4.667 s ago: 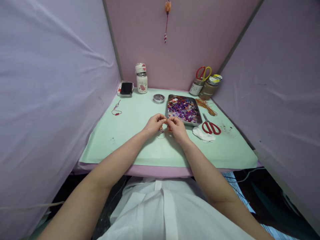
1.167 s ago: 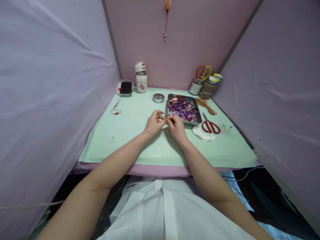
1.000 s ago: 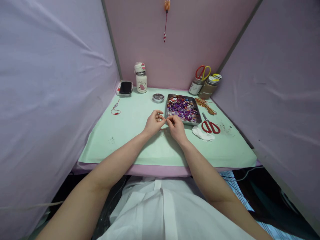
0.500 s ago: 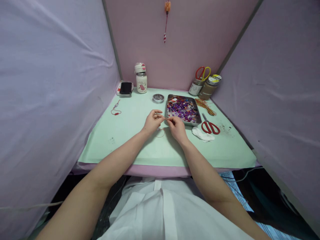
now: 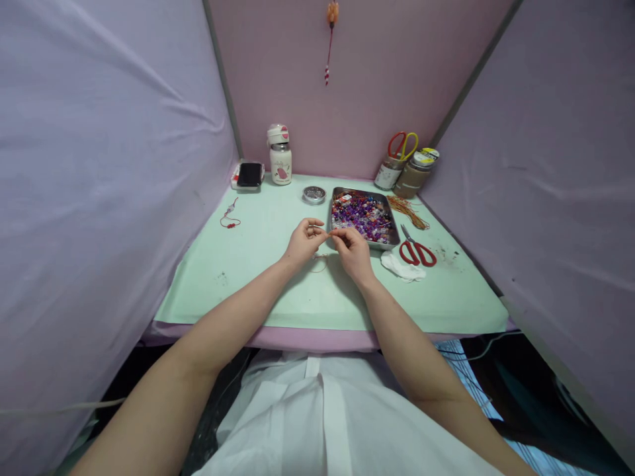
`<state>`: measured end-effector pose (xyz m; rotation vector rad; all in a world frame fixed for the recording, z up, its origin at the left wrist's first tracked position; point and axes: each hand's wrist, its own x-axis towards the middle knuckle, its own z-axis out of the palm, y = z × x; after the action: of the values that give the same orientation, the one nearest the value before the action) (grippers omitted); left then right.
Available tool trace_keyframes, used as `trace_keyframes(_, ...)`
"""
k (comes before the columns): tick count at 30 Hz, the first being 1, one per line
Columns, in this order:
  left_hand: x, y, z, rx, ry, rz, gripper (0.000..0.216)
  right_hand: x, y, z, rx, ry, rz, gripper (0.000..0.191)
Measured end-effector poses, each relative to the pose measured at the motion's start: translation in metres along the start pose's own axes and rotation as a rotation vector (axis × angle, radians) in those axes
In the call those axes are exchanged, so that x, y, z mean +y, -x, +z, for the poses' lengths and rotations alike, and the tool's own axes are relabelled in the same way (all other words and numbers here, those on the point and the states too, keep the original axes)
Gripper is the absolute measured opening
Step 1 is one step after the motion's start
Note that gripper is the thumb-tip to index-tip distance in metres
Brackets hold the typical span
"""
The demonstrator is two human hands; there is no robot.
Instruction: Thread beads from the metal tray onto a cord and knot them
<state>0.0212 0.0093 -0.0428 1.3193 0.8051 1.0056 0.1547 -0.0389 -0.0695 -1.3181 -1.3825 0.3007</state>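
Both hands, left hand (image 5: 303, 242) and right hand (image 5: 353, 249), pinch a thin cord (image 5: 327, 234) (fingers closed) beside the bead tray (image 5: 394, 239).

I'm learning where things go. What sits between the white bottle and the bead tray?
A small round metal tin lies between the white bottle and the bead tray, in the head view.

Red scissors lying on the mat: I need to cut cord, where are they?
In the head view, the red scissors lie right of the right hand, by the bead tray's near right corner and beside the white cloth.
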Motion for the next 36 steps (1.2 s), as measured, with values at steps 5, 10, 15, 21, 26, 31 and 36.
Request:
trace_keyframes(5, 0.002, 0.001, 0.001, -0.001, -0.015, -0.009, 0.024, -0.003, 0.000, 0.000, -0.009, 0.029, 0.004, 0.014)
trace_keyframes(10, 0.001, 0.001, 0.001, 0.005, -0.005, 0.005, 0.023, -0.006, 0.001, 0.000, -0.009, 0.049, -0.016, 0.014)
trace_keyframes(15, 0.001, 0.000, 0.002, 0.007, -0.009, 0.013, 0.021, -0.008, 0.001, 0.000, -0.012, 0.082, -0.039, 0.012)
trace_keyframes(21, -0.003, -0.001, 0.001, 0.001, -0.028, 0.014, 0.021, -0.010, 0.002, 0.000, -0.009, 0.097, -0.057, 0.012)
trace_keyframes(26, -0.009, -0.004, -0.001, -0.006, 0.000, 0.041, 0.021, -0.008, 0.001, 0.000, -0.002, 0.115, -0.064, 0.012)
trace_keyframes(31, -0.013, -0.007, -0.002, 0.002, 0.001, 0.063, 0.021, -0.008, 0.001, 0.000, 0.001, 0.123, -0.052, 0.011)
trace_keyframes(36, -0.012, -0.006, -0.003, 0.003, -0.024, 0.038, 0.025, -0.011, 0.002, 0.000, 0.014, 0.101, -0.042, 0.011)
